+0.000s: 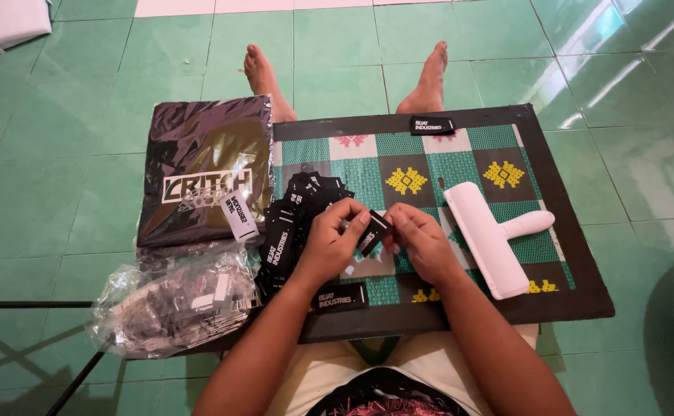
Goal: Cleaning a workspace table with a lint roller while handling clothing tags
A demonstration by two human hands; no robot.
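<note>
**Label work on the patterned board**

We list, by size: patterned board (560, 231); bagged black garment (198, 154); white lint roller (487, 239); heap of black labels (298, 208). Our left hand (329, 243) and right hand (421, 243) both pinch one black label (373, 229) above the board's middle.

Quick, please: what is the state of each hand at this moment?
Left hand: closed, pinching the small black label at one end.
Right hand: closed, pinching the same label at the other end.
</note>
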